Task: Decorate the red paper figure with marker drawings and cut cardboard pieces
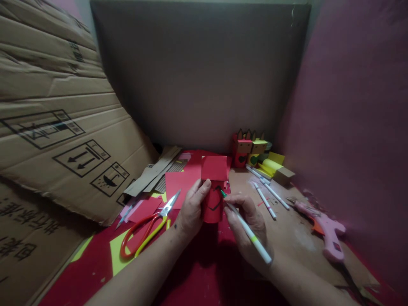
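Observation:
My left hand (193, 208) is wrapped round the left side of a red paper figure (212, 214), an upright tube with a square red head piece on top. A dark heart outline shows on the front of the tube. My right hand (248, 221) grips a white marker (250, 233) with a yellow-green band, its green tip at the heart's upper right edge. Left of my left hand lie scissors (145, 231) with red and yellow handles, blades pointing away.
Cardboard strips (154, 172) and red paper (178, 182) lie behind. Two finished-looking box figures (244, 148) stand at the back right near several markers (266, 202) on a cardboard sheet (293, 229). A pink glue gun (330, 233) lies right. A large cardboard box panel (63, 110) walls the left.

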### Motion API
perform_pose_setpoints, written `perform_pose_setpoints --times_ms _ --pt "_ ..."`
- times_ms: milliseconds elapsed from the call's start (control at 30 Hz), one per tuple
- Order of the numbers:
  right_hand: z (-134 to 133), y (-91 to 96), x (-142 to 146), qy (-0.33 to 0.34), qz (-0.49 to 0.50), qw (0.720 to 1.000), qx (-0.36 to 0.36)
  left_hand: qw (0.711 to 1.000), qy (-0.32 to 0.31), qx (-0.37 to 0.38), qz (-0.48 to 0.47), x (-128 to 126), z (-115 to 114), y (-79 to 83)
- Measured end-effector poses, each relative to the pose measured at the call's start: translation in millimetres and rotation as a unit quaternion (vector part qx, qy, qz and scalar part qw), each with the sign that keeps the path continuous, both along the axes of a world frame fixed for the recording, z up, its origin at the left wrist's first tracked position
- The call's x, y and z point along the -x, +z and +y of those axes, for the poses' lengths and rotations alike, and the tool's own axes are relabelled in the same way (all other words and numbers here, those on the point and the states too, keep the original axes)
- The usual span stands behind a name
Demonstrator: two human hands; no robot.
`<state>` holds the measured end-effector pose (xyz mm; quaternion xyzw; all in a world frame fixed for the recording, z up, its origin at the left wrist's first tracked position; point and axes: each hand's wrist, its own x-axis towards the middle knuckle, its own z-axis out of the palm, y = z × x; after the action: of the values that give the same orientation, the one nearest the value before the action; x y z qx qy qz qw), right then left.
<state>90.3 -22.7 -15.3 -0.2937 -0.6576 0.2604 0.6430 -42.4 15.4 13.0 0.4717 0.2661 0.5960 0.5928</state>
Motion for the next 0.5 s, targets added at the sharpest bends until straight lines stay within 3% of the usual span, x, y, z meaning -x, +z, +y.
perform_pose_setpoints --times_ms 500 --pt "-2.6 1.6 -0.4 -0.010 -0.002 1.000 0.004 1.000 -0.007 0.008 -0.012 1.2 -0.3 1.0"
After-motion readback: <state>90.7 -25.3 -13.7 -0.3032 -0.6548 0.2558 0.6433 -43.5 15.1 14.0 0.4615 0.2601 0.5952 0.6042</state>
